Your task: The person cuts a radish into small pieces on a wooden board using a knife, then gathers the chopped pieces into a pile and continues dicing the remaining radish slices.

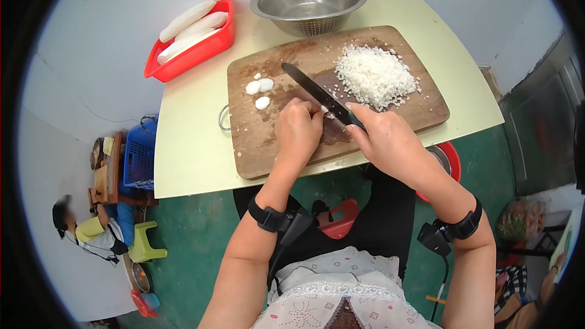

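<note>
My right hand (pixel 382 135) grips the handle of a dark-bladed knife (pixel 314 90), its blade slanting up and left over the wooden cutting board (pixel 268 137). Beside the blade, my left hand (pixel 300 123) is closed with its fingertips pressed on a small white piece (pixel 325 109), mostly hidden. Chopped white bits (pixel 375 77) form a heap at the board's right. Several white slices (pixel 262 103) lie at its left.
Behind the board stands a metal colander bowl (pixel 309 0). A red basket (pixel 207 42) of peeled white roots (pixel 187 20) is at the back left. A seated person (pixel 103 228) is far left. Below are a blue crate (pixel 139 157) and a red stool (pixel 341 225).
</note>
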`<action>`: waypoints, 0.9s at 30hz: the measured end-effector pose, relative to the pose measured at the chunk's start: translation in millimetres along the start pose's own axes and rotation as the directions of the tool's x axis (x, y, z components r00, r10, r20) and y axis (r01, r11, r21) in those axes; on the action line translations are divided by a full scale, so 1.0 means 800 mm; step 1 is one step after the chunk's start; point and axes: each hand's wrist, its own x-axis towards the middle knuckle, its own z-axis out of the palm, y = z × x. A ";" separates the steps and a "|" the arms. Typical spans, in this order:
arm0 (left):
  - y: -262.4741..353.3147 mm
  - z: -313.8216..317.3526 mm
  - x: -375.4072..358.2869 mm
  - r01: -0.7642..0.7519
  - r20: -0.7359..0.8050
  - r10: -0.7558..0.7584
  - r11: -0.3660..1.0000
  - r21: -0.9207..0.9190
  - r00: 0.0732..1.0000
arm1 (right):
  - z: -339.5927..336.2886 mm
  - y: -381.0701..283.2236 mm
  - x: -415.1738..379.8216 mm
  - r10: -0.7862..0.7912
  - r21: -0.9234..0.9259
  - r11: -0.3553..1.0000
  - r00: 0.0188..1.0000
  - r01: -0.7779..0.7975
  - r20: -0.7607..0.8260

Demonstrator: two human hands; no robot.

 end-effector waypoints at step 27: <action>-0.006 0.003 -0.008 -0.037 -0.070 0.032 0.997 -0.061 0.997 | 0.010 0.000 0.004 0.021 0.068 0.998 0.999 -0.018 -0.035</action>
